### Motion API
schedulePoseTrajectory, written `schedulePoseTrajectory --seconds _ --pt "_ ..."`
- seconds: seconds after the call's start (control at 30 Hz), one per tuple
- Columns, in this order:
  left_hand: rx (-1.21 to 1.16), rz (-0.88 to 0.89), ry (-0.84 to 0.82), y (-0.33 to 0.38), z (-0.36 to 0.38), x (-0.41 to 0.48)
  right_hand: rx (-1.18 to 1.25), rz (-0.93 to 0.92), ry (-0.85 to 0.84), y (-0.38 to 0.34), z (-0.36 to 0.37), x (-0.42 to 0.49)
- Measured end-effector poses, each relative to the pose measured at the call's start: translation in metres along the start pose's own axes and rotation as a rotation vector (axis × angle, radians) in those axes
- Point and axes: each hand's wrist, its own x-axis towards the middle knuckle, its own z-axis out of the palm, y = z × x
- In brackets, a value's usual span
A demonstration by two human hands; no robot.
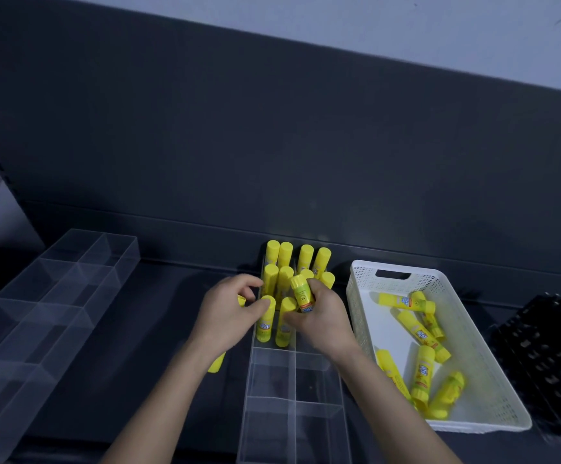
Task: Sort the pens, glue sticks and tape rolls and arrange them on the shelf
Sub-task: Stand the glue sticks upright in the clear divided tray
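Several yellow glue sticks (285, 259) stand upright in the far cells of a clear divided organizer (274, 376) on the dark shelf. My right hand (319, 316) grips one yellow glue stick (302, 294) above the organizer's right column. My left hand (230, 309) has its fingers curled, the thumb touching the top of a standing glue stick (266, 318). It seems to hold another stick, whose yellow end (215, 364) shows under the wrist. More glue sticks (423, 360) lie loose in a white perforated basket (493, 380) to the right.
A second clear divided organizer (48, 296) sits at the left with nothing in its cells. A black lattice container (547, 360) stands at the far right. The shelf's dark back panel (272, 145) rises behind everything.
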Motion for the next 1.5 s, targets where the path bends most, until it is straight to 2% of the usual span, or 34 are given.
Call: schedulePoseTrajectory --seconds 0.13,0.27,0.37,0.5,0.57,0.63,0.73,0.9,1.1,1.3,1.5 --pt "-0.261 -0.103 0.025 0.012 -0.007 0.001 -0.095 -0.035 0.016 0.001 -0.001 -0.002" --pt "-0.38 -0.134 -0.046 0.021 -0.013 -0.001 -0.078 -0.05 -0.007 0.0 -0.002 -0.004" --pt "-0.43 -0.147 -0.089 0.024 -0.016 -0.004 0.027 -0.033 -0.017 -0.005 -0.006 -0.007" --pt "-0.48 -0.12 -0.014 0.019 -0.017 -0.002 0.257 0.102 0.049 -0.007 -0.027 -0.014" --pt "-0.571 -0.137 0.037 0.017 -0.018 -0.002 0.204 0.154 0.023 -0.007 -0.047 -0.016" --pt "-0.726 -0.171 0.065 0.017 -0.017 -0.004 0.049 0.184 -0.058 -0.005 -0.066 -0.017" --pt "-0.859 -0.175 0.069 0.02 -0.012 -0.008 -0.167 0.144 -0.188 -0.008 -0.075 -0.019" --pt "-0.885 -0.187 0.165 0.022 -0.002 -0.009 -0.463 0.073 -0.198 -0.015 -0.06 -0.011" --pt "-0.857 -0.183 0.2 0.024 -0.001 -0.012 -0.586 0.0 -0.17 -0.006 -0.04 -0.001" --pt "-0.832 -0.178 0.195 0.027 0.002 -0.015 -0.653 -0.096 -0.134 0.007 -0.026 -0.003" --pt "-0.798 -0.146 0.167 0.034 0.003 -0.012 -0.582 -0.208 -0.117 0.012 -0.027 -0.009"
